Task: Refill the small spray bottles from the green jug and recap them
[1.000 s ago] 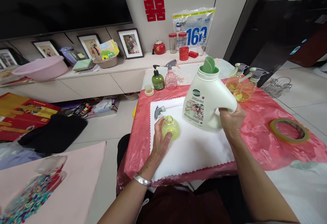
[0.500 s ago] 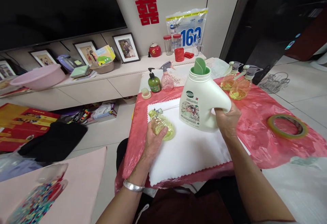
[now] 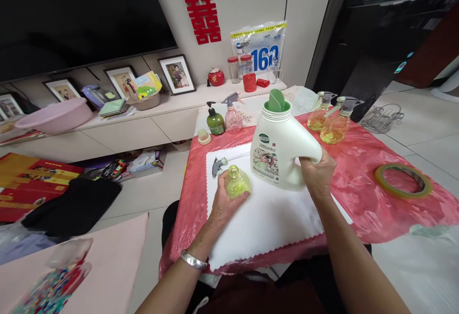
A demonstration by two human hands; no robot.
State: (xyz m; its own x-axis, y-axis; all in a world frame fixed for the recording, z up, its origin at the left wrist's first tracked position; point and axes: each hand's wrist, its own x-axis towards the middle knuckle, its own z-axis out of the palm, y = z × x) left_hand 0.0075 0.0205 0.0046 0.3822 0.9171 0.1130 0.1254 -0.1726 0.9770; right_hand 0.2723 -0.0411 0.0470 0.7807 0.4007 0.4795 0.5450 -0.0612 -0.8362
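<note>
1. On the white cloth [image 3: 265,218], over the red plastic cover [image 3: 362,199] of the table: left hand [image 3: 224,204] closed around a small yellow bottle [image 3: 236,182], held upright with its open neck up, no cap on it.
2. Just right of this bottle: a big white detergent jug [image 3: 276,154], standing on the cloth, green spout open at the top, label facing the camera.
3. At the jug's handle: right hand [image 3: 317,175] gripping it firmly, fingers wrapped around.
4. Just behind the small bottle, lying flat on the cloth: a grey spray head [image 3: 217,165] with its thin tube pointing right, apart from the hand.
5. At the far edge of the table: a green pump bottle [image 3: 215,122] beside a pink spray bottle [image 3: 233,117], and on the right 2 spray bottles with yellow liquid [image 3: 332,123].
6. At the right side of the red cover: a roll of tape [image 3: 403,181], lying flat, well apart from both hands.
</note>
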